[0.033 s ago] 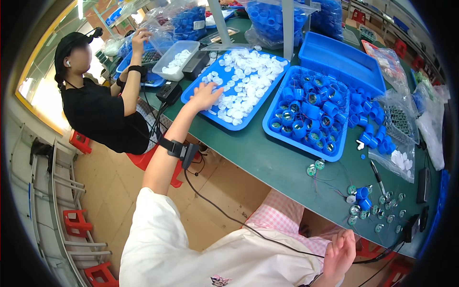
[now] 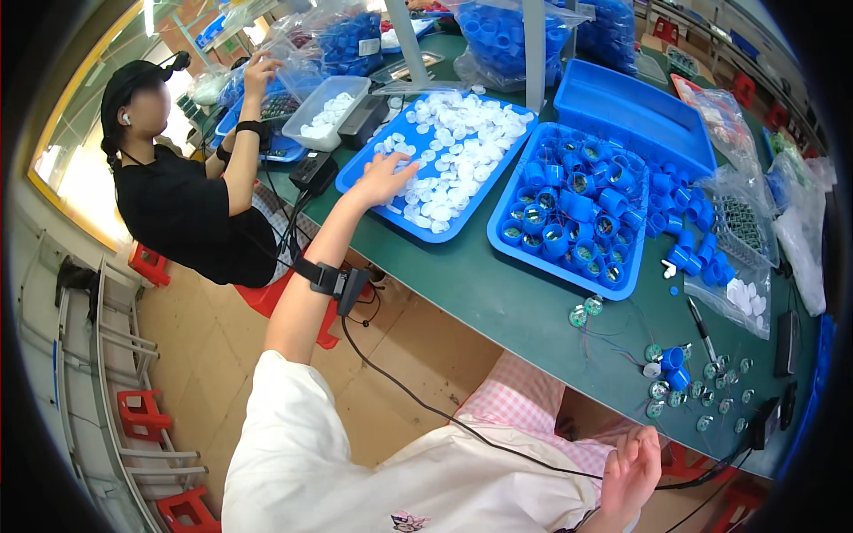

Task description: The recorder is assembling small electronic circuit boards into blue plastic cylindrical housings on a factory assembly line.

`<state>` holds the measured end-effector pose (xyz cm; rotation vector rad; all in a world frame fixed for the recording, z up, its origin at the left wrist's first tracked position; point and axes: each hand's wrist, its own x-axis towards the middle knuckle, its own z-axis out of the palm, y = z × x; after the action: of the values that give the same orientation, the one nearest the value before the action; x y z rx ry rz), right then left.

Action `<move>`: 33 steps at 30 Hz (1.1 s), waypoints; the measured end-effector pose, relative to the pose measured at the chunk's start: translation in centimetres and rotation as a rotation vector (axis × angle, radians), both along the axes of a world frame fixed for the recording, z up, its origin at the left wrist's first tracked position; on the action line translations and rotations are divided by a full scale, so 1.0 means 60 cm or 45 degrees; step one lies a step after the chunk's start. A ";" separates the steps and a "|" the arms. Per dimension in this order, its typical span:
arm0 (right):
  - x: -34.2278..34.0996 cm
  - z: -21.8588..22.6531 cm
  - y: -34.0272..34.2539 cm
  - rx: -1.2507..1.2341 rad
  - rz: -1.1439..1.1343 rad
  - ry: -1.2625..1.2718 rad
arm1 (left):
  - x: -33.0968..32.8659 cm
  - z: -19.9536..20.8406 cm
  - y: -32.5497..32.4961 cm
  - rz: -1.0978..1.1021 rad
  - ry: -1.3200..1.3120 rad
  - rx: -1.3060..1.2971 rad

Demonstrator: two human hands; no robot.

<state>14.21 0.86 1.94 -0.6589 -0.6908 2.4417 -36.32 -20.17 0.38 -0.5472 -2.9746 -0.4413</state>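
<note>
My left hand reaches into a shallow blue tray and touches the white plastic discs spread across it. Its fingers are stretched out over the discs, and no disc shows held in them. Near my lap, off the table's front edge, my right hand is raised with its fingers loosely bent and slightly apart. Nothing shows in it. A second blue tray, right of the first, holds many blue plastic cups with small circuit boards inside.
Small round circuit boards with thin wires lie at the right, beside a pen. Loose blue cups and bags stand behind them. A co-worker sits at the left near a clear box. A black cable crosses my body.
</note>
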 end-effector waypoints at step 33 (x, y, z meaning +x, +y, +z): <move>0.032 0.003 0.001 -0.035 -0.047 0.014 | 0.044 -0.004 0.056 -0.528 0.314 0.306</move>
<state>16.12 0.93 2.11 -0.6625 -0.6363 2.4229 -33.66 -16.79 0.14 -1.1025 -2.5216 -0.6925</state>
